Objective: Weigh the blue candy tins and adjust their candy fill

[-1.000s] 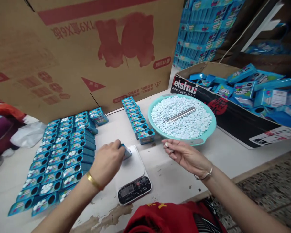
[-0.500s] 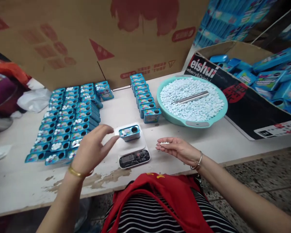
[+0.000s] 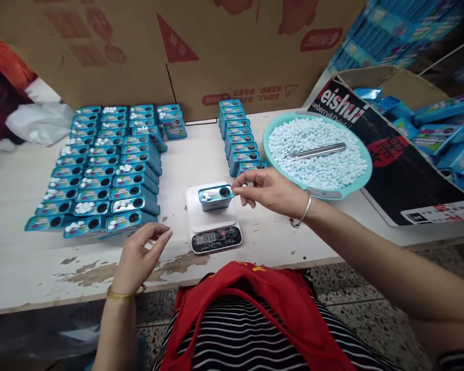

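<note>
A blue tin (image 3: 215, 198) with a round dark hole and a few white mints on its top stands on the white kitchen scale (image 3: 199, 219). Right beside the tin's hole, my right hand (image 3: 268, 191) is closed around several white mints (image 3: 249, 184). Numbers show on the scale's display (image 3: 206, 238), too blurred to read surely. My left hand (image 3: 142, 255) hovers left of the scale, thumb and fingers apart, holding nothing. Close to it are rows of blue tins (image 3: 96, 172), many with mints lying on top.
A turquoise basin (image 3: 365, 175) full of mints, with a metal bar (image 3: 319, 150) on them, stands at the right. Behind the scale runs a shorter row of tins (image 3: 239, 138). An open carton (image 3: 379, 190) of blue tins is far right; a large cardboard box (image 3: 239, 67) walls the back.
My right hand has moved up and left to the tin with its mints. My left hand has drawn back from the tin, down and left. The view has shifted slightly.
</note>
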The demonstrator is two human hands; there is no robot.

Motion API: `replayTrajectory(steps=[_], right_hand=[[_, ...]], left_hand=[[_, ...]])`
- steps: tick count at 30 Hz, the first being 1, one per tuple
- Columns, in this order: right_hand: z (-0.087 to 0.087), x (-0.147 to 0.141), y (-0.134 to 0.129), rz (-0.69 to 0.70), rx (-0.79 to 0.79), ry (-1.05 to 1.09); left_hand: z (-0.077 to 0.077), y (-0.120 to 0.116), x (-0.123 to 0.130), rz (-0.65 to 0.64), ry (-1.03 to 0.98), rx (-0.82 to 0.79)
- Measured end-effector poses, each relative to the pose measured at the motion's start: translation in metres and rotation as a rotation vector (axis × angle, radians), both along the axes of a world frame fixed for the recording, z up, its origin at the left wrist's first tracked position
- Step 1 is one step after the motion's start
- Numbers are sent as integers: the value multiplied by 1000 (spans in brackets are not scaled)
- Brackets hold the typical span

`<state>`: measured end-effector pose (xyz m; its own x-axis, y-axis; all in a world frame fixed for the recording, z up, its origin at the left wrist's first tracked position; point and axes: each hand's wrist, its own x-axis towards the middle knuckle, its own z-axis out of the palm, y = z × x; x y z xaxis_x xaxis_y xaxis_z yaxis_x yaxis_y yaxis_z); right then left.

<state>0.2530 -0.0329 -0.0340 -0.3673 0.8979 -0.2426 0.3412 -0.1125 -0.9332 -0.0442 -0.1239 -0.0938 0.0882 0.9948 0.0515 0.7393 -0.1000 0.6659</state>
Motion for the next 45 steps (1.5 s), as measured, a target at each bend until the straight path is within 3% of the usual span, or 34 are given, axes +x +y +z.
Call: replayTrajectory(steps=[5,10,15,20,23,26,29,33,37,45], right_hand=[[5,-26,14,94,166,-293],[2,-34,19,224,358,-506],[2,-36,19,303,423,-570],[6,-36,18,295,469,-539],[12,-15,22,192,524,-474],[13,32,31,0,535,-523],[3,90,39,-174,477,-796],[-21,147,42,-201,231,-1116],[-38,160,40,-161,115,-1095],[-41,148,39,-237,217,-1060]], left_hand=[[-2,6,1,-40,-4,42],[-7,7,1,-65,-15,44],[-11,8,0,-69,-19,25],[-10,9,7,-80,-20,65],[-2,15,23,-99,-26,236],[12,34,39,-202,43,401],[24,60,48,-386,189,437],[37,90,52,-596,363,387],[46,104,64,-704,473,336],[44,110,99,-746,494,308]])
